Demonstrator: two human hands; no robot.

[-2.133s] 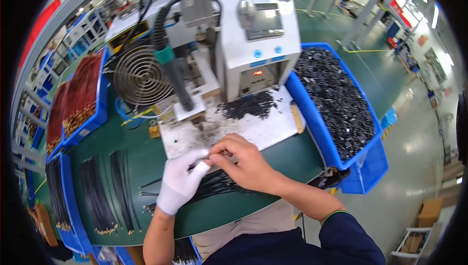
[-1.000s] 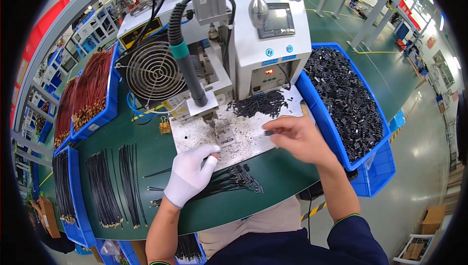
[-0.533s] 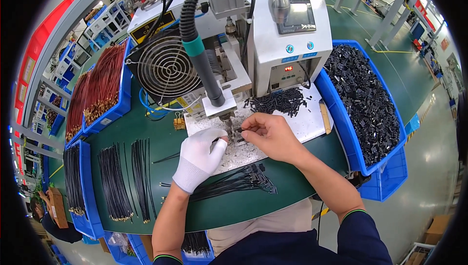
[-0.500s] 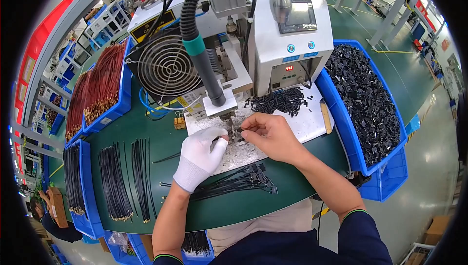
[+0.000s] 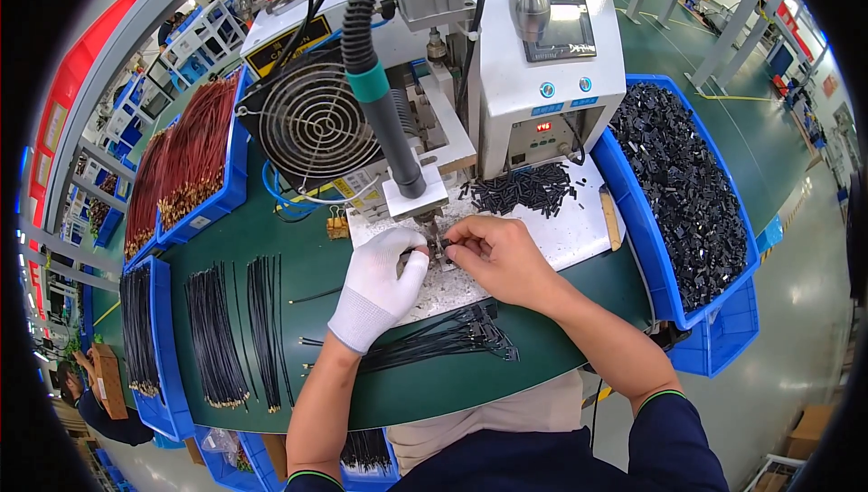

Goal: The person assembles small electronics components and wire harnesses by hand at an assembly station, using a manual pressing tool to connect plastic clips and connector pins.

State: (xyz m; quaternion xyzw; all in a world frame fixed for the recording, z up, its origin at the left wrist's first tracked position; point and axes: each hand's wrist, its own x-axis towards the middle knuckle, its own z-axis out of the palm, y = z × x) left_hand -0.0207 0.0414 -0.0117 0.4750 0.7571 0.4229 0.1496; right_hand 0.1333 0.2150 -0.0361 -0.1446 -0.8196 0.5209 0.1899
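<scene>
My left hand (image 5: 380, 291), in a white glove with the thumb and forefinger tips bare, is closed at the machine's work point. A thin black cable (image 5: 316, 297) runs out from under it to the left, its brass-coloured end lying over the green table. My bare right hand (image 5: 502, 255) pinches a small black piece (image 5: 448, 243) between thumb and fingertips, close beside the left fingertips. Both hands meet just below the metal tooling (image 5: 429, 215) of the bench machine. The fingers hide most of what lies between them.
Black cables with connectors (image 5: 461, 336) lie before me, with cable bundles (image 5: 215, 338) to the left. Short black tubes (image 5: 520, 189) are heaped behind my right hand. A blue bin (image 5: 674, 279) of black housings stands right. The fan guard (image 5: 316, 121) and black hose (image 5: 391, 139) rise ahead.
The whole view has shifted slightly. Both hands stay at the tooling, with only small finger movements; the right fingertips remain pinched by the left ones.
</scene>
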